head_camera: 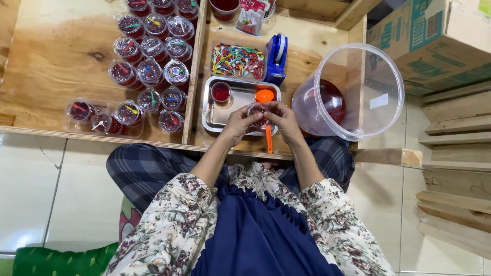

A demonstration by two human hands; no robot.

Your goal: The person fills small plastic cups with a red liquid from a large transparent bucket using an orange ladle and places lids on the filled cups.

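Left hand (236,124): I see it gripping the small clear cup (257,113) from its left side, steadying it.
Right hand (284,120): pinches the cup's right rim.
Cup: held over the steel tray (215,121), likely so drips land there.
Orange scoop (266,110): rests in the tray, within reach.

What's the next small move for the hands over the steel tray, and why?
Probably press the lid down onto the small cup. Both the left hand and the right hand pinch it over the steel tray, fingertips at its rim. The sealed cups on the left all carry lids, and this one isn't among them yet.
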